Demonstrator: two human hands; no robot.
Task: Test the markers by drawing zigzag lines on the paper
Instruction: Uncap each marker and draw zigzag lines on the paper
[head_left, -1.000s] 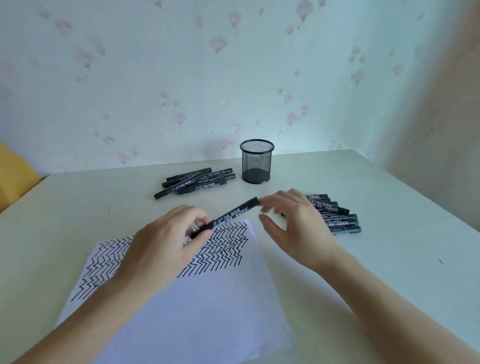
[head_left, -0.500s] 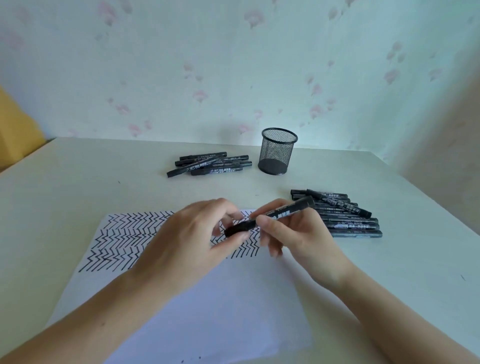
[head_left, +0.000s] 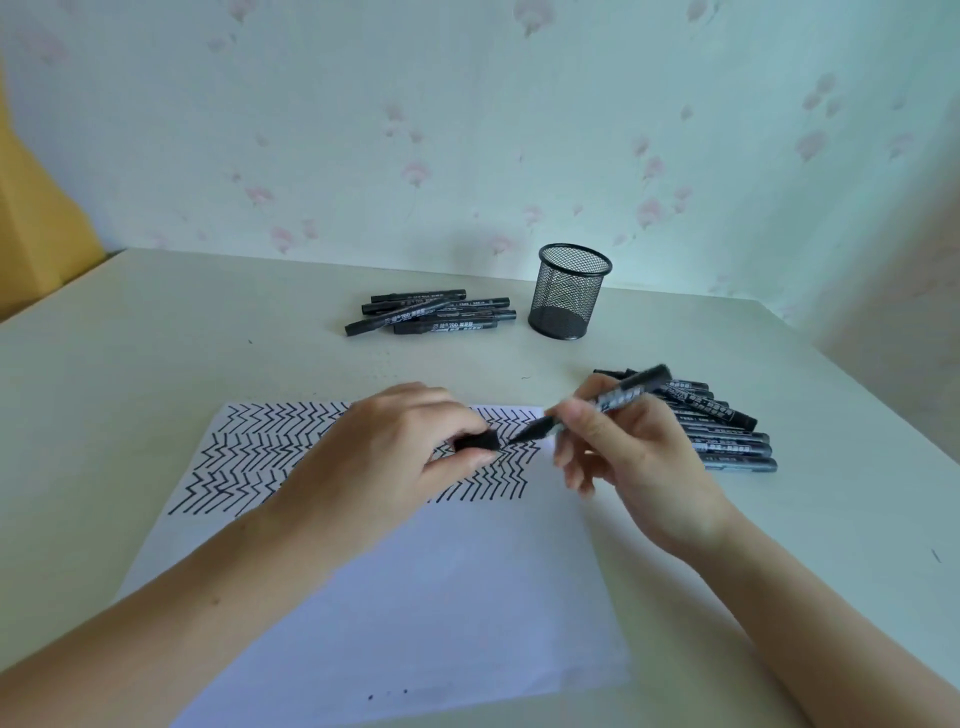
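- Marker (head_left: 613, 404) is in your right hand (head_left: 628, 447), pinched partway down the barrel, tip aimed down-left over the far right corner of the paper (head_left: 415, 597), w/ no contact I can be sure of.
- Cap (head_left: 477, 441) is off, gripped betw. thumb and fingers of your left hand (head_left: 395, 457), just beside the tip.
- Marker looks light, stiff, smooth plastic; prob. slips if held loose, so take it low near the tip for control.
- Paper is thin and loose on the table (head_left: 156, 338); likely slides under a stroke, so pin it w/ your left hand.
- Far half of the sheet is covered w/ zigzag lines (head_left: 260, 452); near half is blank.
- Right pile of markers (head_left: 727, 431) sits just behind your right hand; another pile (head_left: 431, 314) lies farther back, beside the mesh cup (head_left: 569, 299).
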